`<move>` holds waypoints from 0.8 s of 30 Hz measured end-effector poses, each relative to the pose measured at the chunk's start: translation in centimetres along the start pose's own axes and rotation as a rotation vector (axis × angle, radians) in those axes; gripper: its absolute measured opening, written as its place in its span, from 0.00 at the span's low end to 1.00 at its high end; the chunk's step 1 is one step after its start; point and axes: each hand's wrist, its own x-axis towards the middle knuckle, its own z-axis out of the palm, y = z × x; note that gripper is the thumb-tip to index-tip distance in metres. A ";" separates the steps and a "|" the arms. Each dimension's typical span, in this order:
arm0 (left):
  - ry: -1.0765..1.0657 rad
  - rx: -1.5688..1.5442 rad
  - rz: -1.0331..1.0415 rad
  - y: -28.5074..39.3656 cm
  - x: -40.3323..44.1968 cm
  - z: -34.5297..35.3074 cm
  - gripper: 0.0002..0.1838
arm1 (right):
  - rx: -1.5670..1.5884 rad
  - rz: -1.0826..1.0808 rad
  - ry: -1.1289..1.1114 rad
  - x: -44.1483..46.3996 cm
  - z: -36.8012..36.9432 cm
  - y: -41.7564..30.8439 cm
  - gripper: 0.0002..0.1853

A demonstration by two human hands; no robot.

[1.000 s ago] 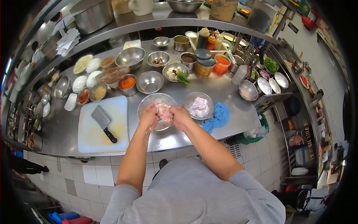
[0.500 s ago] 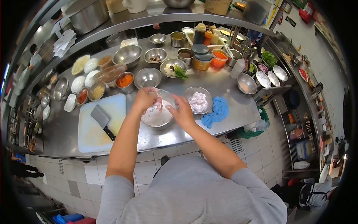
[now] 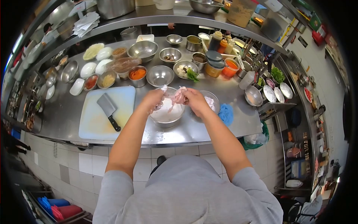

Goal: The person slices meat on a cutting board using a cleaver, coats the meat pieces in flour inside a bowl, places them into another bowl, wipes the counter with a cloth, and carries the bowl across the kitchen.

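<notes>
Both hands are raised over a metal bowl of white flour [image 3: 166, 114]. My right hand [image 3: 196, 100] pinches a pink strip of raw meat [image 3: 179, 95], partly dusted white, which dangles above the flour. My left hand [image 3: 152, 101] is closed at the bowl's left side, with a small white-coated piece [image 3: 164, 88] at its fingertips; whether it joins the pink strip I cannot tell. Partly behind my right wrist stands a second metal bowl [image 3: 206, 92] with flour-coated pieces [image 3: 211, 103] in it.
A cleaver [image 3: 108, 106] lies on a white cutting board [image 3: 89, 125] at the left. A blue cloth [image 3: 225, 114] lies at the right. Behind are an unfilled metal bowl [image 3: 160, 76], a pot of orange food [image 3: 137, 75] and several sauce bottles [image 3: 216, 40]. A steel shelf [image 3: 160, 19] runs overhead.
My right hand has gone from spread fingers at the bowl's rim to pinching the meat. My left hand has shifted to the bowl's left side. The camera view has shifted slightly.
</notes>
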 end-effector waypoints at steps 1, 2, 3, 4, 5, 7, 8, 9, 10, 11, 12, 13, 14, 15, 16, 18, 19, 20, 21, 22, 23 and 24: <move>-0.018 0.010 0.012 -0.6 0.5 -0.6 0.23 | 0.094 0.034 0.048 0.3 0.0 -0.2 0.11; -0.010 0.003 0.013 -1.3 0.6 -0.5 0.23 | 0.189 0.070 0.097 0.6 0.1 -0.4 0.11; -0.030 -0.136 0.116 -1.5 -0.5 0.3 0.26 | 0.186 0.072 0.089 0.7 0.2 -0.7 0.11; -0.051 -0.274 0.218 -1.6 -1.1 0.6 0.29 | 0.212 0.071 0.052 0.8 0.3 -1.0 0.12; -0.170 -0.319 0.249 -2.1 -0.7 0.4 0.36 | 0.239 0.072 0.016 0.7 0.3 -1.3 0.13; -0.258 -0.286 0.344 -3.7 0.1 1.0 0.32 | 0.261 0.079 -0.021 0.9 0.3 -1.3 0.14; -0.348 -0.245 0.440 -4.5 0.4 1.6 0.30 | 0.289 0.072 -0.017 1.1 0.3 -1.2 0.15; -0.364 -0.148 0.397 -3.1 -2.2 2.2 0.31 | 0.318 0.064 -0.013 1.3 0.2 -0.9 0.16; -0.362 -0.153 0.397 -4.0 -1.7 2.8 0.31 | 0.313 0.067 -0.014 1.6 -0.1 -0.5 0.16; -0.356 -0.104 0.406 -5.2 -0.6 3.3 0.28 | 0.352 0.063 -0.013 1.9 -0.4 -0.2 0.16; -0.350 -0.055 0.415 -5.7 -0.2 3.7 0.25 | 0.391 0.059 -0.011 2.0 -0.7 -0.2 0.16; -0.272 0.009 0.452 -6.2 0.1 3.9 0.19 | 0.389 0.060 -0.010 1.9 -1.0 -0.1 0.16; -0.274 0.006 0.452 -6.6 0.6 3.8 0.19 | 0.403 0.027 -0.035 1.8 -1.4 -0.1 0.16; -0.192 0.158 0.471 -6.5 0.5 3.8 0.17 | 0.418 -0.007 -0.061 1.7 -1.6 -0.2 0.16; -0.109 0.310 0.488 -6.4 0.4 3.7 0.16 | 0.416 -0.006 -0.058 1.4 -1.8 -0.2 0.16; -0.042 0.380 0.541 -6.2 0.0 3.2 0.16 | 0.471 -0.078 -0.080 1.0 -2.0 -0.2 0.16; 0.029 0.452 0.594 -6.0 -0.3 3.0 0.16 | 0.470 -0.079 -0.079 1.1 -2.2 0.2 0.16; 0.028 0.452 0.595 -5.7 -0.4 2.9 0.16 | 0.442 -0.090 -0.043 1.3 -2.4 0.7 0.15; -0.029 0.197 0.434 -5.4 -0.4 2.8 0.16 | 0.414 -0.100 -0.008 1.3 -2.4 0.8 0.13; -0.084 -0.056 0.268 -5.2 -0.4 2.7 0.17 | 0.415 -0.101 -0.006 1.3 -2.2 1.0 0.13; -0.086 -0.054 0.267 -5.0 -0.1 2.7 0.17 | 0.438 -0.134 0.030 1.3 -1.9 1.4 0.12; -0.208 -0.511 0.162 -5.0 0.3 3.0 0.19 | 0.461 -0.167 0.067 1.3 -1.3 1.6 0.10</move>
